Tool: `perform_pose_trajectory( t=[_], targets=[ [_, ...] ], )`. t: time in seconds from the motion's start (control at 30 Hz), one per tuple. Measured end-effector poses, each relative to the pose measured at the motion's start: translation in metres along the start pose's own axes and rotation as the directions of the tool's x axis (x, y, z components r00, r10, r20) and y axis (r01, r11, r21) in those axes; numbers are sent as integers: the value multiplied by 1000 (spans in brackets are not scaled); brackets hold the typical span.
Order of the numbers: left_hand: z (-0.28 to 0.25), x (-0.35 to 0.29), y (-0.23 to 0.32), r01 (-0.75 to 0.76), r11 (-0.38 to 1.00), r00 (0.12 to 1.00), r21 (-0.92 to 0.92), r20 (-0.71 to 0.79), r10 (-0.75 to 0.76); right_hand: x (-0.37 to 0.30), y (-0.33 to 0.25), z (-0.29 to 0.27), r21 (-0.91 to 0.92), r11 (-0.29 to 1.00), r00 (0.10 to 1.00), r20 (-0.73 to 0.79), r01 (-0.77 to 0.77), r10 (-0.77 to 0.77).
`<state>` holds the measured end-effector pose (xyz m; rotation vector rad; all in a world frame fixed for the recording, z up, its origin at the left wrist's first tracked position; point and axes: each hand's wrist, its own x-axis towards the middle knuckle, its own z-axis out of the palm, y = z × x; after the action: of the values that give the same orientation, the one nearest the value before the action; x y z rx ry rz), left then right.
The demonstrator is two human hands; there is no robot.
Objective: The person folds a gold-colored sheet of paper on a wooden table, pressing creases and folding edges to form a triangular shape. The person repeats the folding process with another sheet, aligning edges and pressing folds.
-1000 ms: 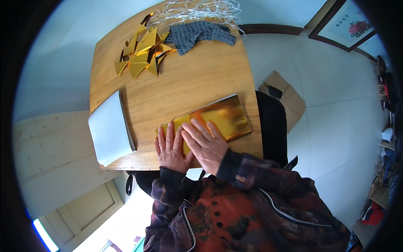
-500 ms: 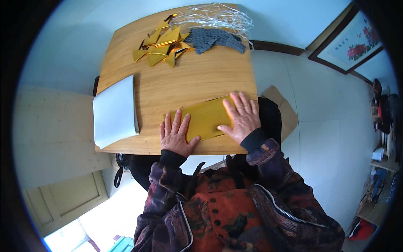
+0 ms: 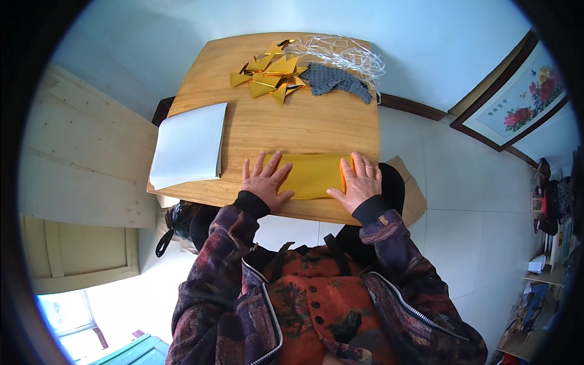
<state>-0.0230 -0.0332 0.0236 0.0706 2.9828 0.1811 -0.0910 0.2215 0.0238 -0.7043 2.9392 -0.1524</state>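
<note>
- Gold paper (image 3: 313, 177) lies flat near the table's (image 3: 280, 129) front edge, seemingly folded into a strip; no pointed folds show.
- Left hand (image 3: 263, 182) and right hand (image 3: 363, 182) rest on its ends, fingers spread, gripping nothing.
- White sheets (image 3: 188, 146), at left, look unworked.
- Folded gold pieces (image 3: 265, 82), seemingly finished, lie behind, beside gray cloth (image 3: 334, 82).

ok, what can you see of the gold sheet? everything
The gold sheet is a long rectangle, shiny like foil paper, with orange tints beside the right hand. It lies flat near the front edge of the wooden table, long sides running roughly left to right. The left hand rests on its left end, the right hand on its right. I can't tell how many layers it has.
</note>
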Motion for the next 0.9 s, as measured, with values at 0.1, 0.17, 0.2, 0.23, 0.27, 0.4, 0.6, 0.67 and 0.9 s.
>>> perform_pose_trajectory(
  t=[0.1,0.17,0.2,0.23,0.27,0.4,0.6,0.67,0.9],
  targets=[
    [-11,3,-6,-12,998,999,68,46,9,-13,-7,-3,-5,999,999,-24,32,-32],
    [-10,1,0,-40,979,998,197,-33,47,-28,-13,0,15,998,996,-65,59,-58],
    [-8,-2,4,-50,957,992,287,-100,81,-36,-16,2,20,997,994,-82,72,-70],
    [0,-5,16,-108,973,972,205,-183,147,-43,-19,5,34,995,988,-126,95,-90],
    [10,-12,29,-217,955,942,200,-212,259,-48,-20,8,30,995,988,-125,95,-91],
    [42,-31,67,-363,931,917,-43,-196,348,-57,-15,19,43,993,977,-188,105,-96],
    [49,-31,69,-356,934,920,-35,-187,344,-58,15,13,119,988,977,-198,102,-77],
    [49,-32,70,-350,936,922,-31,-188,338,-55,18,7,149,988,987,-158,47,-23],
    [46,-32,67,-357,912,931,-202,-157,330,-31,-29,19,322,826,874,-322,462,-364]
  ],
)
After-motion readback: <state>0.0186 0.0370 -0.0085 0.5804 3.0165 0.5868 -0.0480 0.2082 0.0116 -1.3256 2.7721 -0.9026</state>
